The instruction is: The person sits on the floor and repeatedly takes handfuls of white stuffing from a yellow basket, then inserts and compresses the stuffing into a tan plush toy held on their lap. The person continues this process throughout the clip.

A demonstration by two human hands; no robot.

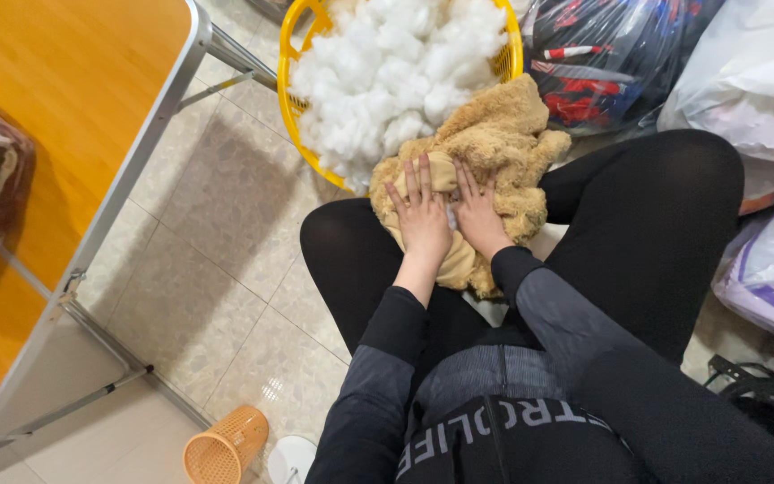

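Two hands (450,215) (flat) on fuzzy plush (494,134)

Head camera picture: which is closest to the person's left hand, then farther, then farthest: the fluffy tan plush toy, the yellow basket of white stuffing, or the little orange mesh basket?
1. Fluffy tan plush toy: under the left hand, on the lap.
2. Yellow basket of white stuffing: just beyond the toy.
3. Little orange mesh basket: on the floor, lower left.

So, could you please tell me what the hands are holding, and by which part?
Both the left hand and right hand press flat on the tan plush toy skin on the lap, at its smooth opened part; neither shows a closed grip.
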